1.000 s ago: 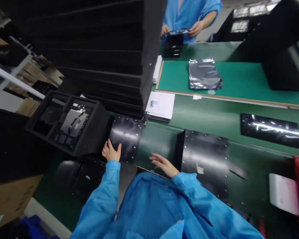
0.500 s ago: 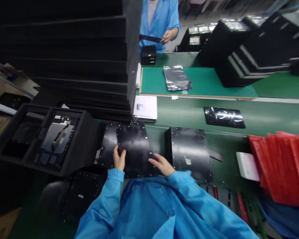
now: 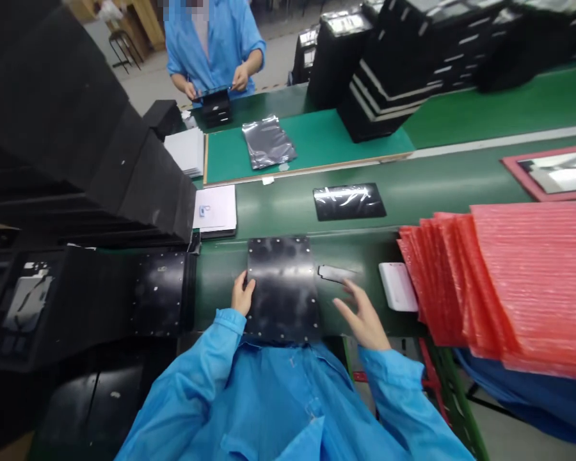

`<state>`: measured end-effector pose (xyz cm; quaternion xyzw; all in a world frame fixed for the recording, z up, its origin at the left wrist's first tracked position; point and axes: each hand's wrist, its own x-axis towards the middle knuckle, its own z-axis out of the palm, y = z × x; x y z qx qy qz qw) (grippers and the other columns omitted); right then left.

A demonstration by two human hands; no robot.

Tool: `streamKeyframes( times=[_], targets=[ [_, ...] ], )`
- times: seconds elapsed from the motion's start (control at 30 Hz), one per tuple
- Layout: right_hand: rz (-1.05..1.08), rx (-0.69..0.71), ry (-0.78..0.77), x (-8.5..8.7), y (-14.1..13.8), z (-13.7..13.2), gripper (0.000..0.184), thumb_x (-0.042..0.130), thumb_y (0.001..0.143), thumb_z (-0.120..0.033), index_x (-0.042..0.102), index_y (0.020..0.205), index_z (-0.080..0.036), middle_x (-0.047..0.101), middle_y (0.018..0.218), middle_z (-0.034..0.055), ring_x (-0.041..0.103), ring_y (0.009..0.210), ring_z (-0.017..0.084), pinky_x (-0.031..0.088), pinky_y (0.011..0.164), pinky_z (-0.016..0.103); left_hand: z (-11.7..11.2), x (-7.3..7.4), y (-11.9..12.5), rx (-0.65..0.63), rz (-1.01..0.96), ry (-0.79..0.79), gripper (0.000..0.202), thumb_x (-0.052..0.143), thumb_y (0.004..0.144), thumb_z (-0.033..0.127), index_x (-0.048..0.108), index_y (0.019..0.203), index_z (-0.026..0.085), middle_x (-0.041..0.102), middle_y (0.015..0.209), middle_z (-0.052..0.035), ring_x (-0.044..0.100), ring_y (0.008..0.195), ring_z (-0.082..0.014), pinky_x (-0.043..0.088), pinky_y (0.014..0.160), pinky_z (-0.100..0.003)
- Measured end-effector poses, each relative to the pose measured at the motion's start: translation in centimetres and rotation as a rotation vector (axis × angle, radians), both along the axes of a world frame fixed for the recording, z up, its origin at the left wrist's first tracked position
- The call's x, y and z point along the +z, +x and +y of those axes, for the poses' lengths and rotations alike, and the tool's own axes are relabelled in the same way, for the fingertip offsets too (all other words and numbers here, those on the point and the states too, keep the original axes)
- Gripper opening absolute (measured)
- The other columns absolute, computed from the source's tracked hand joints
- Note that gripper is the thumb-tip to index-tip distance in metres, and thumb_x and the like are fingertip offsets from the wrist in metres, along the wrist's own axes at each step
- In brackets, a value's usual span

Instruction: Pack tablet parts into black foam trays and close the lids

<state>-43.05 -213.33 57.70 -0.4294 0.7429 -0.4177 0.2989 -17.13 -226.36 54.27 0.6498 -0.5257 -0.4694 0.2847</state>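
Note:
A black rectangular panel with bright studs along its borders lies flat in front of my body. My left hand grips its left edge, thumb and fingers curled at the side. Off the panel's right side, my right hand hovers with fingers spread, holding nothing. A small flat strip with a dark outline lies just beyond its fingertips, beside the panel. Farther left, another studded black panel rests on top of a stack.
Tall black stacks rise at the left. Red bubble bags and a white box lie right. Ahead are a shiny black sheet, papers and silvery bags. A co-worker holds a dark flat piece across the bench.
The panel between my hands has moved right, onto where the right-hand stack stood. My right hand has come off it and opened. The view has shifted right.

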Motion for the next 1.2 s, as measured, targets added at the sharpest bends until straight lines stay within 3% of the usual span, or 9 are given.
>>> streamKeyframes(
  times=[0.17,0.3,0.4,0.53,0.7,0.87,1.03,1.1,1.2],
  targets=[
    [0.324,0.121,0.105,-5.1,-8.5,-3.8,0.069,0.06,0.076,-0.057,0.05,0.129,-0.015,0.045,0.14,0.0192,0.032,0.134,0.037,0.028,0.106,0.055,0.4,1.4,-4.6,0.008,-0.133,-0.052,0.04,0.058,0.084,0.033,0.058,0.121,0.017,0.058,0.129,-0.0116,0.049,0.127,-0.0229,0.035,0.111,-0.038],
    [0.401,0.134,0.147,-8.5,-9.9,-5.3,0.049,0.051,0.083,-0.048,0.055,0.116,-0.012,0.055,0.126,0.0214,0.045,0.121,0.036,0.034,0.097,0.052,0.6,2.3,-6.0,0.048,-0.128,0.011,0.039,0.057,0.085,0.038,0.061,0.118,0.016,0.063,0.123,-0.0112,0.056,0.12,-0.0232,0.04,0.106,-0.037],
    [0.424,0.172,0.188,-7.1,-9.3,-4.9,0.044,0.052,0.083,-0.044,0.054,0.113,-0.012,0.062,0.108,0.0193,0.057,0.099,0.031,0.043,0.082,0.041,0.7,2.6,-6.5,0.077,-0.155,0.016,0.039,0.057,0.085,0.04,0.062,0.116,0.016,0.065,0.121,-0.0114,0.057,0.119,-0.0238,0.041,0.105,-0.037],
    [0.644,0.618,0.321,-1.4,-7.4,-4.8,0.02,0.057,0.077,-0.02,0.058,0.096,-0.014,0.064,0.092,0.0144,0.061,0.086,0.026,0.04,0.073,0.033,0.7,3.0,-7.2,0.08,-0.183,0.034,0.04,0.059,0.084,0.042,0.062,0.115,0.016,0.065,0.121,-0.0118,0.056,0.119,-0.0246,0.04,0.105,-0.037],
    [0.779,0.858,0.377,2.7,-6.3,-6.1,0.025,0.057,0.073,-0.008,0.057,0.097,-0.011,0.064,0.094,0.0169,0.062,0.087,0.027,0.038,0.072,0.032,0.1,3.6,-7.5,0.076,-0.22,0.043,0.041,0.057,0.086,0.037,0.058,0.12,0.015,0.061,0.126,-0.0136,0.054,0.122,-0.0247,0.037,0.108,-0.038],
    [0.768,0.938,0.415,2.9,-5.9,-6.9,0.026,0.056,0.073,-0.008,0.056,0.099,-0.009,0.064,0.095,0.019,0.063,0.089,0.028,0.039,0.071,0.032,2.0,4.4,-9.2,0.014,-0.406,0.007,0.069,0.067,0.076,0.042,0.046,0.134,0.011,0.05,0.137,-0.0212,0.04,0.134,-0.0331,0.031,0.111,-0.048],
    [0.615,0.943,0.43,1.6,-6.4,-8.0,0.026,0.057,0.072,-0.012,0.058,0.099,-0.011,0.067,0.092,0.0156,0.064,0.086,0.027,0.042,0.07,0.031,8.0,5.8,-17.1,-0.431,-0.652,-0.111,0.096,0.079,0.057,0.033,0.036,0.143,0.02,0.018,0.156,-0.0178,-0.002,0.142,-0.0477,0.001,0.104,-0.075],
    [0.442,0.915,0.508,0.2,-7.5,-8.1,0.025,0.057,0.075,-0.018,0.06,0.1,-0.014,0.068,0.091,0.0125,0.065,0.084,0.026,0.045,0.069,0.03,9.4,7.4,-18.9,-0.421,-0.628,-0.044,0.096,0.071,0.058,0.018,0.031,0.146,0.022,0.011,0.158,-0.0148,-0.006,0.142,-0.0464,0.0,0.104,-0.075],
    [0.318,0.681,0.502,-3.1,-9.6,-7.1,0.039,0.055,0.081,-0.033,0.059,0.114,-0.013,0.068,0.105,0.0153,0.063,0.097,0.03,0.049,0.08,0.037,8.8,10.9,-16.5,-0.294,-0.427,-0.03,0.098,0.06,0.057,0.009,0.026,0.149,0.023,0.013,0.159,-0.0106,0.004,0.145,-0.0378,0.007,0.114,-0.061]
  ],
)
